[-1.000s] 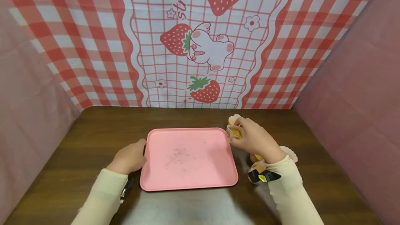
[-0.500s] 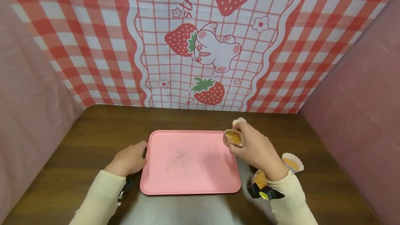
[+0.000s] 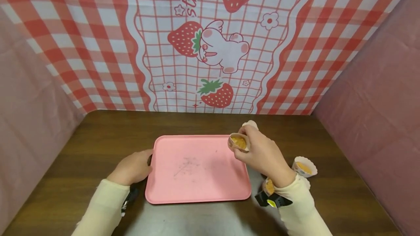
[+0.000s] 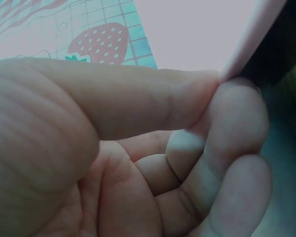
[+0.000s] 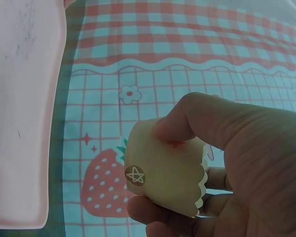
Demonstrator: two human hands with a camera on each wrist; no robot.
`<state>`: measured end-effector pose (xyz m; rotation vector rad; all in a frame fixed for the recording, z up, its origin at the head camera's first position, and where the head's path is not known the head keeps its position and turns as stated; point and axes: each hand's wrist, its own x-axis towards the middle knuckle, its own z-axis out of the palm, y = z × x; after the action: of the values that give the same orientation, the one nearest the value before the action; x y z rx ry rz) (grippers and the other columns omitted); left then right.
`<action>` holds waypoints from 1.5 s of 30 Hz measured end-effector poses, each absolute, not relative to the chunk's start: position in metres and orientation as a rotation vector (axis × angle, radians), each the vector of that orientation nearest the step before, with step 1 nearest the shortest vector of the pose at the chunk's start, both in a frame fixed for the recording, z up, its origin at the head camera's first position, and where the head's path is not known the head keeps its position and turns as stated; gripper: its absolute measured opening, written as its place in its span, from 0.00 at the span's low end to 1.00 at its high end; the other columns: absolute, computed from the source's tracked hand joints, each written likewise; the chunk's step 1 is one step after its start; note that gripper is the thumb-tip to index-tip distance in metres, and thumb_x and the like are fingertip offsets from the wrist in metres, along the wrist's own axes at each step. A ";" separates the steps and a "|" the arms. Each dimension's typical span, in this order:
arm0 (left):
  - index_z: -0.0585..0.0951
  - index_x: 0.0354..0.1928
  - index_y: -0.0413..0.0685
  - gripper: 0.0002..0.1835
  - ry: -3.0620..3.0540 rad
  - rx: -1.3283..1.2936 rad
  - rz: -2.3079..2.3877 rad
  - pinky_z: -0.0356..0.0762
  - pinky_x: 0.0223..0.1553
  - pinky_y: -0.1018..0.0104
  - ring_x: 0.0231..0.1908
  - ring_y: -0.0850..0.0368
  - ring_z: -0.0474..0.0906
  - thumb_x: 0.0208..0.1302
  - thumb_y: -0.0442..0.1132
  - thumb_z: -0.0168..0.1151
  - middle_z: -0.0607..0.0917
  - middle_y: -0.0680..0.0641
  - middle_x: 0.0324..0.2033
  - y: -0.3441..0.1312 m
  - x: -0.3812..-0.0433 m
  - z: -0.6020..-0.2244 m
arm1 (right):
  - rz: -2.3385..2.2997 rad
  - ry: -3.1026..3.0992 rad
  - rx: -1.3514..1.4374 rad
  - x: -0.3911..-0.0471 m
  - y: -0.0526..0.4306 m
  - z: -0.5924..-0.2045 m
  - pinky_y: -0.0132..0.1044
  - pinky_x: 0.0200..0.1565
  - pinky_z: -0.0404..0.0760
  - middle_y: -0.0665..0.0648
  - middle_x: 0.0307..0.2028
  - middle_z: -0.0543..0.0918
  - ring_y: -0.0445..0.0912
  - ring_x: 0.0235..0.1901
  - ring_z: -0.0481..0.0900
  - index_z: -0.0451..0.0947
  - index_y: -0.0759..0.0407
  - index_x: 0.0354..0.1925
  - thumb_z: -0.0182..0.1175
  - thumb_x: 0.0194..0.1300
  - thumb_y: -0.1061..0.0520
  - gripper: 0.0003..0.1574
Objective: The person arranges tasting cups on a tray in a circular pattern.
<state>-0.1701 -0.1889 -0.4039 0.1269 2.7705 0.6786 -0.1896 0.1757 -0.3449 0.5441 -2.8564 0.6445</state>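
In the head view my left hand (image 3: 131,168) pinches the left rim of a pink tray (image 3: 197,196). The left wrist view has its thumb (image 4: 153,98) and forefinger meeting at the tray's edge. My right hand (image 3: 262,152) grips a cupcake (image 3: 238,142) in a paper cup, held over the tray's far right corner with its golden top showing. Seen from the right wrist, the cup (image 5: 163,158) is cream with a scalloped rim and a round star mark, squeezed between thumb and fingers.
Another cupcake (image 3: 303,166) in a white scalloped cup stands right of my right wrist. One more cupcake (image 3: 269,187) is partly hidden by the wrist strap. Behind my right hand a pale scalloped rim (image 3: 251,124) shows. A checked strawberry cloth (image 3: 216,57) hangs behind the wooden table (image 3: 108,130).
My right hand has moved left with the cupcake, from beside the tray's right edge to over its far right corner. My left hand keeps its place at the tray's rim.
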 end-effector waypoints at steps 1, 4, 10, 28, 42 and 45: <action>0.72 0.71 0.36 0.30 2.774 0.129 0.678 0.69 0.62 0.31 0.64 0.29 0.74 0.68 0.36 0.63 0.78 0.30 0.64 -0.189 -0.170 -0.404 | 0.642 -2.854 0.546 -0.190 0.175 -0.345 0.42 0.29 0.76 0.46 0.34 0.81 0.42 0.28 0.77 0.73 0.48 0.47 0.73 0.57 0.46 0.25; 0.72 0.70 0.35 0.29 2.781 0.132 0.676 0.70 0.61 0.31 0.63 0.30 0.75 0.68 0.36 0.62 0.78 0.31 0.63 -0.189 -0.170 -0.404 | 0.639 -2.847 0.552 -0.189 0.175 -0.346 0.43 0.30 0.77 0.47 0.35 0.82 0.42 0.28 0.78 0.73 0.50 0.48 0.73 0.57 0.46 0.25; 0.73 0.70 0.35 0.29 2.788 0.138 0.657 0.71 0.60 0.32 0.62 0.31 0.76 0.68 0.35 0.61 0.80 0.31 0.62 -0.188 -0.169 -0.407 | 0.663 -2.852 0.529 -0.187 0.174 -0.347 0.44 0.33 0.79 0.48 0.38 0.82 0.42 0.31 0.80 0.72 0.50 0.51 0.72 0.58 0.48 0.26; 0.75 0.68 0.38 0.26 2.847 0.169 0.607 0.76 0.56 0.35 0.57 0.34 0.80 0.68 0.35 0.59 0.83 0.34 0.58 -0.185 -0.168 -0.406 | 0.702 -2.813 0.573 -0.187 0.169 -0.348 0.41 0.33 0.79 0.49 0.38 0.80 0.42 0.29 0.79 0.74 0.53 0.49 0.72 0.56 0.50 0.26; 0.74 0.68 0.36 0.25 2.842 0.158 0.624 0.78 0.51 0.36 0.53 0.36 0.83 0.69 0.33 0.57 0.84 0.34 0.55 -0.186 -0.166 -0.409 | 0.715 -2.809 0.576 -0.185 0.167 -0.353 0.38 0.31 0.78 0.47 0.35 0.80 0.40 0.27 0.77 0.74 0.51 0.47 0.74 0.55 0.50 0.25; 0.74 0.67 0.33 0.25 2.842 0.156 0.617 0.79 0.49 0.37 0.50 0.37 0.83 0.69 0.33 0.57 0.85 0.34 0.53 -0.186 -0.168 -0.407 | 0.702 -2.805 0.577 -0.187 0.167 -0.351 0.38 0.30 0.78 0.47 0.35 0.80 0.41 0.27 0.78 0.74 0.51 0.47 0.74 0.54 0.50 0.25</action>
<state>-0.1679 -0.1856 -0.4074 0.1561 2.8424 0.6175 -0.1871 0.1666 -0.3512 0.5771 -2.8053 0.7025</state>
